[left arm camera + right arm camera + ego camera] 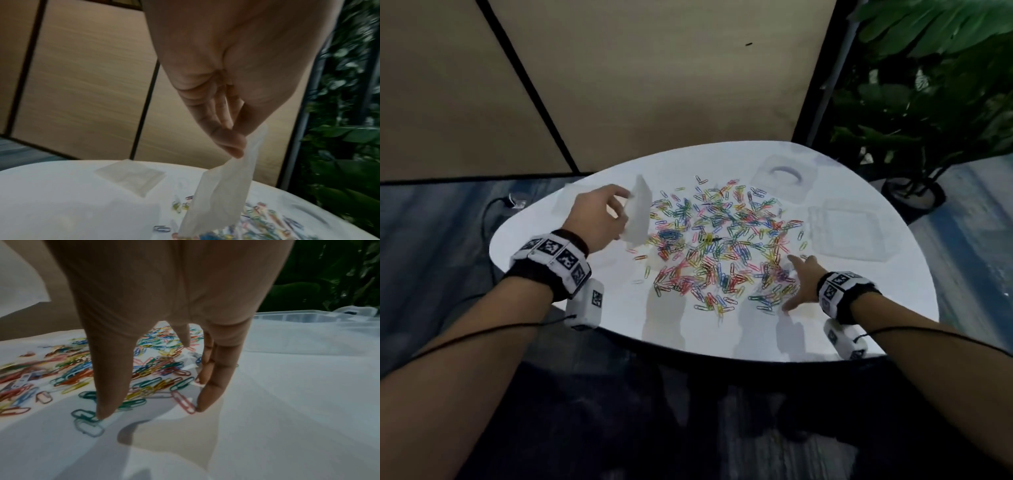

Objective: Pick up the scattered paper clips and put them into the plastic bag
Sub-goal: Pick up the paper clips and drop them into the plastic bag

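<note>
Several coloured paper clips point(722, 246) lie scattered across the middle of the white table point(619, 322). My left hand point(602, 216) pinches the top of a clear plastic bag point(638, 214), which hangs down at the left edge of the pile; in the left wrist view the bag point(218, 198) dangles from my fingertips point(234, 146) over the clips point(263, 217). My right hand point(799, 281) is spread, fingers straight, touching the table at the right edge of the pile. In the right wrist view its fingertips point(107, 412) rest among clips point(156, 369) and hold none.
Clear plastic boxes sit at the back right point(784, 176) and right point(856, 229) of the table; one shows as a clear box point(312, 318) behind my right hand. A flat clear packet point(131, 176) lies at the back left. A potted plant point(928, 102) stands beyond the table.
</note>
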A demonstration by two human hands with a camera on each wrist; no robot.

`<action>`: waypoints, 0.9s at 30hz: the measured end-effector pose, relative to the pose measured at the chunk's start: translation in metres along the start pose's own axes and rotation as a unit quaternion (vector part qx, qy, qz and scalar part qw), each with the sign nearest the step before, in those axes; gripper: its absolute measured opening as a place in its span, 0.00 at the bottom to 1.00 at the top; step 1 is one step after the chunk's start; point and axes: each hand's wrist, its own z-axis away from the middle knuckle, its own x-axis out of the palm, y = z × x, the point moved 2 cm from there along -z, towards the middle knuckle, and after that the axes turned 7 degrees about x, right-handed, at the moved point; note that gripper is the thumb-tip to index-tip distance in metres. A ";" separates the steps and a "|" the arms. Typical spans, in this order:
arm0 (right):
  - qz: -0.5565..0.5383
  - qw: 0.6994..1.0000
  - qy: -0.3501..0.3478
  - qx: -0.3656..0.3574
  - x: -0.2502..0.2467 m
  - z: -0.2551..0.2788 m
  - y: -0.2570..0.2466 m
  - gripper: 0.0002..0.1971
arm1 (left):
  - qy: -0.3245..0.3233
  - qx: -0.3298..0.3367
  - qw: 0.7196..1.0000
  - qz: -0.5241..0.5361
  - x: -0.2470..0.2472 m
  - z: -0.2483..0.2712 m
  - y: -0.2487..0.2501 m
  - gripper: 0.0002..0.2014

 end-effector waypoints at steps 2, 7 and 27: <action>-0.002 1.000 0.001 -0.015 0.005 -0.007 -0.012 0.71 | -0.012 0.031 0.999 -0.009 0.011 0.001 0.010 0.18; 0.012 0.999 0.036 -0.035 0.010 -0.021 -0.045 0.58 | -0.012 0.040 0.999 -0.001 0.050 0.014 -0.003 0.18; -0.588 0.799 0.015 -0.121 -0.105 0.013 -0.082 0.09 | -0.127 0.018 0.992 0.017 0.110 -0.032 0.034 0.15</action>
